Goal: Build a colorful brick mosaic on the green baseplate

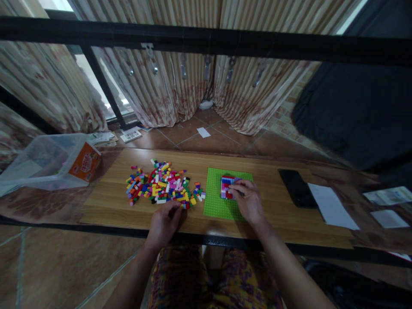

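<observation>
seen from above, two bare hands work at a wood-topped counter (109,189). on its right half lies a square, bright green studded baseplate (213,206), and on the upper middle of that sits a small, flat brick build (222,189) in red, blue, purple and lilac.

the right hand (251,204) comes in from the near right and covers the right side of the build. its thumb and fingers are bent and drawn close together, the tips resting at the top of the bricks, so the build lies just left of the palm, under the fingertips. whether a loose brick is pinched there cannot be made out.

the left hand (165,223) is well apart from the build, to its left and nearer the person. it rests at the near edge of a loose, many-coloured brick pile (169,182), thumb and forefinger almost meeting. a few small bricks (185,206), red, blue and yellow, are right at the fingertips; it is unclear if one is gripped.

the pile spreads left of the baseplate. at the far left stands a clear plastic bin (48,154) with an orange label; to the right lie a flat black object (298,189) and a white sheet (333,206).
</observation>
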`<action>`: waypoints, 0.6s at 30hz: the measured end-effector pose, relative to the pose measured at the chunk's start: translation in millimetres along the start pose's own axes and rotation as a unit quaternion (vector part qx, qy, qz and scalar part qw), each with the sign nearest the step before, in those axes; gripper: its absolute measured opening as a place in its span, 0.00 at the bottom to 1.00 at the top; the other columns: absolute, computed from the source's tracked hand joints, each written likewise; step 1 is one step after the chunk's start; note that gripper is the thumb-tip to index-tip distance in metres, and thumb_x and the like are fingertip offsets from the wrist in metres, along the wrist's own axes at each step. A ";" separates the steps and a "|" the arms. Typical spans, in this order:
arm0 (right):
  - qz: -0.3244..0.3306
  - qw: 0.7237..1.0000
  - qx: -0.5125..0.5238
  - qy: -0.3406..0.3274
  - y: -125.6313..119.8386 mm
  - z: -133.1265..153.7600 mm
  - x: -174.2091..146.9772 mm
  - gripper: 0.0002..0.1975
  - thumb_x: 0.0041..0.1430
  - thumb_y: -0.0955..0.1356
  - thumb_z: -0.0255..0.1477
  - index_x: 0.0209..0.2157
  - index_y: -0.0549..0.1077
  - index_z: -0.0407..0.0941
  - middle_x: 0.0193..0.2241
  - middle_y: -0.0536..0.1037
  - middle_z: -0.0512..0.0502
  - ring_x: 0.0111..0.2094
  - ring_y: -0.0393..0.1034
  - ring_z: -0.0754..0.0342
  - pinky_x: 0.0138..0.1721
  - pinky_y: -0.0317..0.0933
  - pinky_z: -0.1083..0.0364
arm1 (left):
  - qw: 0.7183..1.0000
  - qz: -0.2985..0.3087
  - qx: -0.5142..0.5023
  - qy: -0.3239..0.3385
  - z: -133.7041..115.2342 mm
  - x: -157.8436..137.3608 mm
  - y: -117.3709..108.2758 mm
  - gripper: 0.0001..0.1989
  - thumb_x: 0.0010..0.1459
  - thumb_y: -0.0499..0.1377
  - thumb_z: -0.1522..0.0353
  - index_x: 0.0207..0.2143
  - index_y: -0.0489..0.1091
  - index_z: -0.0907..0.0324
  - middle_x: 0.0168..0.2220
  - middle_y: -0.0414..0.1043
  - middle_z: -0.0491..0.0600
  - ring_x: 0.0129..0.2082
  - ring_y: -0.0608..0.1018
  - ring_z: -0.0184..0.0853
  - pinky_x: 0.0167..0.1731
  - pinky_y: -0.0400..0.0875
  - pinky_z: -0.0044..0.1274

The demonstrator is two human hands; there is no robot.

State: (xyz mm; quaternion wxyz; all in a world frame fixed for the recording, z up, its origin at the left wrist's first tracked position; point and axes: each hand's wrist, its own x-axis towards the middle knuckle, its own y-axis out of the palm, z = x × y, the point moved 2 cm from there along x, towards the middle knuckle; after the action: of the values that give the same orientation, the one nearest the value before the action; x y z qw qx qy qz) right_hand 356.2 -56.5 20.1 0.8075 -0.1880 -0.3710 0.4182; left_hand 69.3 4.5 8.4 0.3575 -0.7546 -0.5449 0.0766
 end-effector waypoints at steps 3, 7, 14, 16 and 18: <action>0.017 1.000 -0.021 -0.014 -0.3 0.7 0.6 0.09 0.60 0.67 0.32 0.33 0.81 0.51 0.39 0.75 0.44 0.44 0.67 0.47 0.47 0.64 0.45 | 1.000 0.008 -0.004 -0.008 1.7 0.1 0.7 0.06 0.60 0.56 0.66 0.35 0.72 0.57 0.34 0.78 0.48 0.34 0.79 0.35 0.38 0.73 0.25; 0.032 0.998 -0.044 -0.031 1.2 2.2 0.9 0.09 0.60 0.67 0.32 0.33 0.81 0.50 0.39 0.75 0.44 0.44 0.67 0.46 0.47 0.64 0.45 | 1.000 0.019 -0.003 -0.012 2.0 -0.2 0.4 0.06 0.61 0.56 0.65 0.35 0.71 0.57 0.34 0.77 0.48 0.34 0.79 0.35 0.37 0.73 0.26; -0.005 1.000 -0.019 0.018 3.0 2.0 0.7 0.08 0.58 0.67 0.32 0.32 0.79 0.48 0.37 0.76 0.44 0.41 0.70 0.48 0.46 0.65 0.46 | 1.000 0.000 0.002 -0.001 2.7 -0.2 0.5 0.06 0.60 0.56 0.65 0.36 0.71 0.57 0.35 0.78 0.49 0.36 0.80 0.36 0.37 0.74 0.26; -0.016 0.999 -0.015 0.028 2.2 2.4 0.5 0.08 0.58 0.67 0.33 0.32 0.78 0.47 0.36 0.76 0.44 0.41 0.71 0.47 0.46 0.65 0.46 | 1.000 -0.001 0.002 0.000 2.9 -0.3 0.8 0.06 0.60 0.56 0.65 0.36 0.71 0.57 0.35 0.78 0.48 0.36 0.80 0.36 0.38 0.74 0.27; -0.024 0.999 -0.010 0.032 1.4 2.4 -0.4 0.08 0.57 0.68 0.33 0.32 0.78 0.46 0.36 0.76 0.43 0.41 0.71 0.47 0.46 0.65 0.46 | 1.000 -0.003 0.000 0.000 2.5 -0.5 0.8 0.06 0.60 0.56 0.65 0.35 0.71 0.57 0.34 0.78 0.48 0.35 0.80 0.35 0.38 0.74 0.26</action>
State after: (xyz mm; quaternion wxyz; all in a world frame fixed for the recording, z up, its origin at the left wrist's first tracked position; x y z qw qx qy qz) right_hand 353.4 -56.1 20.6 0.8270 -0.2005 -0.3533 0.3887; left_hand 68.5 5.2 6.0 0.3579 -0.7531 -0.5469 0.0753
